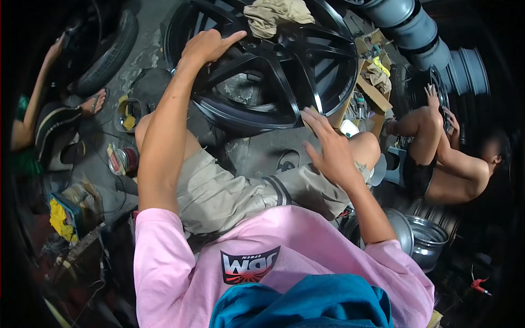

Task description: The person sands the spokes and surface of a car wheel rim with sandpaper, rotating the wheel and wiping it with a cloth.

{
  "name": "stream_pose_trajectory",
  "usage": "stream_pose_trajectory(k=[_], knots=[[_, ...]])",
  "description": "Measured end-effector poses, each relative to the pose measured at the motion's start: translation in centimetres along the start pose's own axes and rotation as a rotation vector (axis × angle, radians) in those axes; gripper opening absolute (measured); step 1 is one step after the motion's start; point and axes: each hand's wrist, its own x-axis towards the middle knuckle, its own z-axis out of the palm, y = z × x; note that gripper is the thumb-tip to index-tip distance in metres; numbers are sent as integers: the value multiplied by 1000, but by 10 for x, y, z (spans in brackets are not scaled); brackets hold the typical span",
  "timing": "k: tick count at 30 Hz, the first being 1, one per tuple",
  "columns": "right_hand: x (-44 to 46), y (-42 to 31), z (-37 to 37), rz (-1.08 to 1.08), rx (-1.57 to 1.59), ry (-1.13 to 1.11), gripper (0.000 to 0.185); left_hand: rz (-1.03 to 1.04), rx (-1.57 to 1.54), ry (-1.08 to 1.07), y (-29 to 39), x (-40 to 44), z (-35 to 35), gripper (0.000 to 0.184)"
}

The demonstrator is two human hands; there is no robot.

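Observation:
A large black multi-spoke wheel rim (273, 65) lies tilted in front of my knees. My left hand (208, 46) is at its left side, the thumb stretched along a spoke and the other fingers bent down around it, partly hidden. Fingers extended and slightly apart, my right hand (328, 145) is at the rim's near right edge, fingertips at the end of a spoke. Whether they press on it is hard to see. A crumpled beige cloth (276, 16) rests on the far part of the rim, near the hub.
To the right stands a cardboard box (374, 93) of tools and rags. Grey wheel barrels (421, 41) are stacked beyond it. A co-worker (454, 158) sits at right with another wheel; another person's arm (41, 82) shows at left beside a tire (112, 60). Silver rims (426, 235) stand lower right.

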Motion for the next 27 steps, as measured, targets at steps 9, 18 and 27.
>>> stream_pose_trajectory(k=[9, 18, 27], knots=[[-7, 21, -4, -110, -16, 76, 63, -26, -24, -15, -1, 0, 1, 106], [16, 27, 9, -140, -91, 59, 56, 22, 63, 8, -8, 8, 3, 101], [25, 29, 24, -90, 41, 166, 51, -43, 46, -31, -2, 4, -3, 104]])
